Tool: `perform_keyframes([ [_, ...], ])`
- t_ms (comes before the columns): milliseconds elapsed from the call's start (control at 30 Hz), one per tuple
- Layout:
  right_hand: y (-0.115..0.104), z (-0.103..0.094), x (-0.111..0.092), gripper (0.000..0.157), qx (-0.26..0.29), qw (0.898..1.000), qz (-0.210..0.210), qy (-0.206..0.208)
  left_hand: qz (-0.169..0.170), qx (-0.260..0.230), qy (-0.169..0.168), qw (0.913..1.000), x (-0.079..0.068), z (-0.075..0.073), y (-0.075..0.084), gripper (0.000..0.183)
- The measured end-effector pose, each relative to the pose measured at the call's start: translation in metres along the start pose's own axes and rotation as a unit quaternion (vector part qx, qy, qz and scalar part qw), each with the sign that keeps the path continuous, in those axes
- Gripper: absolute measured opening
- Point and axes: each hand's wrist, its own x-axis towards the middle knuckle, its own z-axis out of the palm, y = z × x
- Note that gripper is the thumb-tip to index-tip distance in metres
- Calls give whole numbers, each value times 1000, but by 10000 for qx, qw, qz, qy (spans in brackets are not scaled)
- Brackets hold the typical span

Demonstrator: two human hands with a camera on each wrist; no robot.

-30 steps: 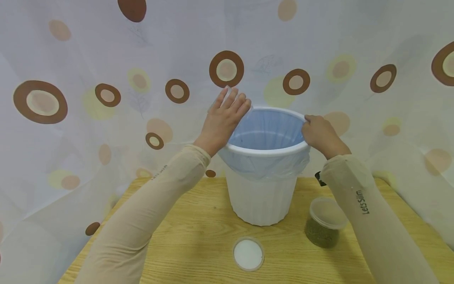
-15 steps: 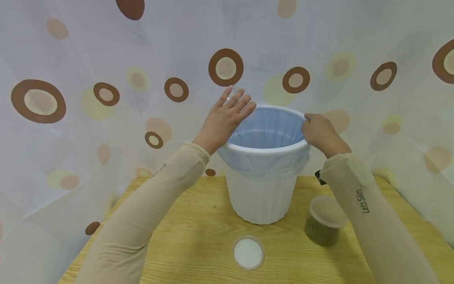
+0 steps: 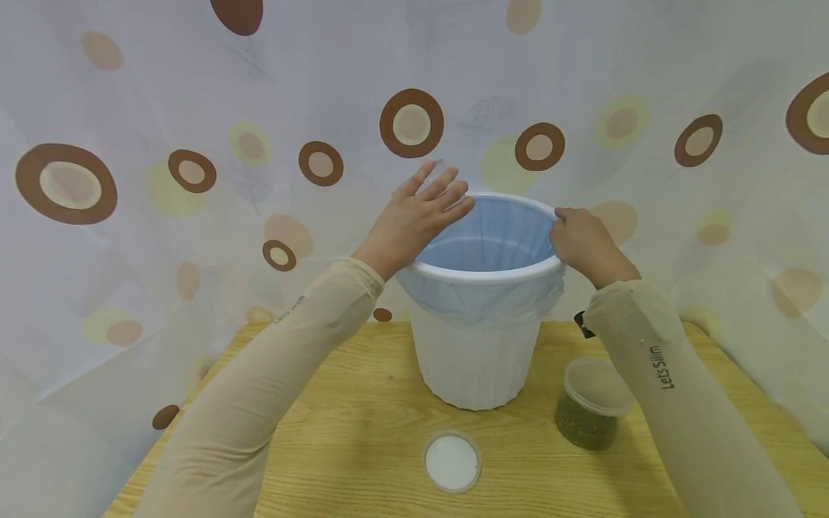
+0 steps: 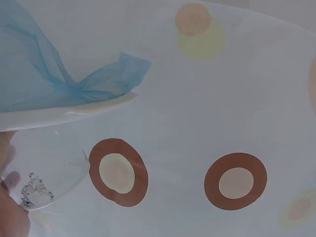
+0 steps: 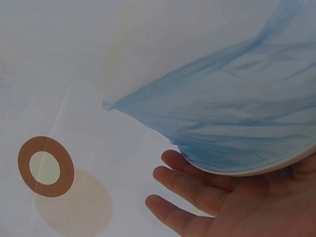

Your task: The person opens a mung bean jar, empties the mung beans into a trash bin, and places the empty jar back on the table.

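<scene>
A white trash bin [image 3: 476, 360] stands on the table, lined with a pale blue bag [image 3: 486, 302] folded over its rim. Above the rim's left side, my left hand [image 3: 414, 219] holds a clear plastic container [image 4: 59, 173], mostly hidden behind the fingers in the head view. Dark specks cling inside that container in the left wrist view. At the bin's right, my right hand [image 3: 586, 244] grips the rim; several fingers [image 5: 192, 192] extend along the outside in the right wrist view, with the thumb hidden there.
A lidded clear tub [image 3: 592, 410] of dark green contents sits right of the bin, near the right forearm. In front of the bin lies a small round dish with white contents [image 3: 452, 462]. A dotted curtain [image 3: 194, 244] hangs behind the wooden table [image 3: 363, 403].
My left hand has shifted slightly right over the rim, with the clear container in it. The right hand and the bin stay in place.
</scene>
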Motion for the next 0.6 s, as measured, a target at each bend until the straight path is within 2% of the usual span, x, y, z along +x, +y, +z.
perform_keyframes([
  [167,0,0,-1,56,20,10000,31,15,-49,-143,-47,9999,0,-1,-1,65],
  [400,1,1,0,56,41,9999,131,-18,-460,-1122,69,9926,-2,6,-4,60],
  [600,2,0,3,56,-64,10000,49,27,-483,-1169,211,9917,-2,7,-7,66],
])
